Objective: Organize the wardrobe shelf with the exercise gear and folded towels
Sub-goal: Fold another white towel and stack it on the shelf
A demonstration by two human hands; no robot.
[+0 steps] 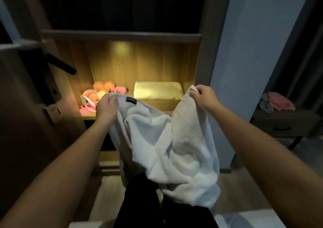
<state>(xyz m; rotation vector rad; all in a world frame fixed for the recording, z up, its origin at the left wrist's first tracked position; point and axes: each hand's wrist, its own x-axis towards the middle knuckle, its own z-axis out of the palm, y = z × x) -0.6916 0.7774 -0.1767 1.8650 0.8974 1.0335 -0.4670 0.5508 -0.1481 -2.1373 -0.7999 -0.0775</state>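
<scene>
A large white towel (167, 145) hangs unfolded in front of me, sagging down to my legs. My left hand (105, 108) grips its upper left edge beside a dark label. My right hand (203, 96) pinches the upper right corner. Behind the towel is the lit wardrobe shelf (162, 103). A folded pale towel (158, 90) lies at the shelf's middle right. On the shelf's left sits the exercise gear (97, 94): orange and pink rounded pieces and a pink looped band, partly hidden by my left hand.
An open wardrobe door (26, 105) with a black handle stands at the left. A grey wall panel (244, 52) rises at the right. Beyond it a dark low table (286, 122) carries pink and grey cloth. White bedding (244, 219) lies at the bottom edge.
</scene>
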